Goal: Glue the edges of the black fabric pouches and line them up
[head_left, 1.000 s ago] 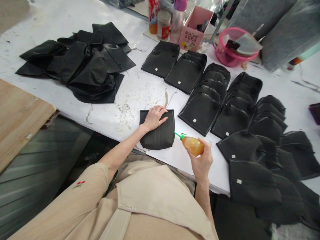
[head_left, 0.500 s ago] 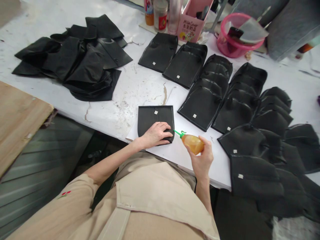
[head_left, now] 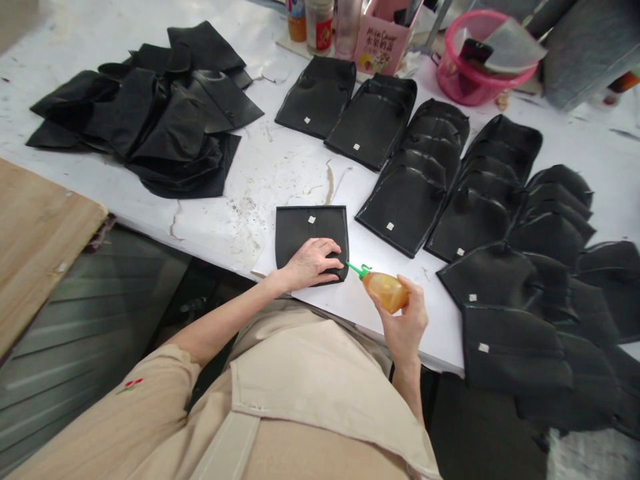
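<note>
A flat black leather-like piece (head_left: 295,230) with a small white square tag lies near the table's front edge. My left hand (head_left: 313,261) rests on its lower right part with the fingers stretched out, pressing it against the white surface. In my right hand (head_left: 407,320) is a squeeze bottle (head_left: 386,291) of amber liquid, probably glue, with a green nozzle. The bottle is tilted leftward, and its nozzle tip meets or nearly meets the piece's right edge, close to my left fingertips. Whether liquid is coming out is too small to tell.
A loose heap of black pieces (head_left: 150,127) lies at the left. Overlapping rows of similar tagged pieces (head_left: 400,200) spread across the right side. Behind them stand a pink box (head_left: 383,43), a jar (head_left: 319,27) and a pink basket (head_left: 480,87). A wooden board (head_left: 45,233) juts in from the left.
The nozzle tip has shifted slightly down along the piece's right edge. My left hand keeps its place on the piece. The whole view has tilted a little.
</note>
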### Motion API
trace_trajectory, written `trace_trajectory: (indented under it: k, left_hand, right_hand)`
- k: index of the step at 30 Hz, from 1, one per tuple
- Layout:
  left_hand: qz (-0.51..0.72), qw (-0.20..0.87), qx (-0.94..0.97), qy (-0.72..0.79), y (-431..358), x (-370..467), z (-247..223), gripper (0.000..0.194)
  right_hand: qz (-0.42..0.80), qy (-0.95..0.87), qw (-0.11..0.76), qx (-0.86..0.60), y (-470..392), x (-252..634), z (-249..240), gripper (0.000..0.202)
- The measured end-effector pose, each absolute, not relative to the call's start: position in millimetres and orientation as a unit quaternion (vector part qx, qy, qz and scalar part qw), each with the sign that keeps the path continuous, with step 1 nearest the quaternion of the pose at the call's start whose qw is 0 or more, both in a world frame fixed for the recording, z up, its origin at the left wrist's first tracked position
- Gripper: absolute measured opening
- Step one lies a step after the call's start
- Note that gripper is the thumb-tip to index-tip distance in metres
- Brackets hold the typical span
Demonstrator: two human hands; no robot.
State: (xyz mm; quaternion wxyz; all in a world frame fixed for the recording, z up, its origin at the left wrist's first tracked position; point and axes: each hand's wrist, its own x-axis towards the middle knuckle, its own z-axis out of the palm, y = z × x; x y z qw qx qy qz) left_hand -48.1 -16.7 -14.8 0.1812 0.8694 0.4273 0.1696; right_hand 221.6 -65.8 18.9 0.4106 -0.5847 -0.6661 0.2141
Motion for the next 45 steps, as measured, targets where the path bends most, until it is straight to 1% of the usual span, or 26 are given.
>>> trace_trajectory:
  k: [8, 18, 25, 32, 38, 45]
  left_hand:
    - [0.166, 0.196, 0.863, 0.435, -16, -47, -14, 0.019]
    - [0.163, 0.18, 0.867, 0.436, -16, -47, -15, 0.019]
    - [0.165, 0.183, 0.865, 0.438, -17, -47, -16, 0.019]
    - [0.163, 0.201, 0.858, 0.443, -16, -48, -15, 0.018]
    - [0.159, 0.205, 0.858, 0.443, -17, -49, -14, 0.018]
    - [0.165, 0.228, 0.851, 0.443, -17, -50, -9, 0.018]
  right_hand:
    - [0.235, -0.66, 0.408, -0.586, -77, 227, 19, 0.05]
    - [0.251, -0.642, 0.4, -0.604, -90, 230, 23, 0.05]
    - [0.284, -0.618, 0.406, -0.61, -96, 237, 19, 0.051]
    - [0.325, -0.596, 0.414, -0.606, -96, 246, 9, 0.055]
    - [0.376, -0.546, 0.434, -0.61, -91, 255, -11, 0.059]
    - [0.389, -0.526, 0.465, -0.597, -85, 261, -27, 0.063]
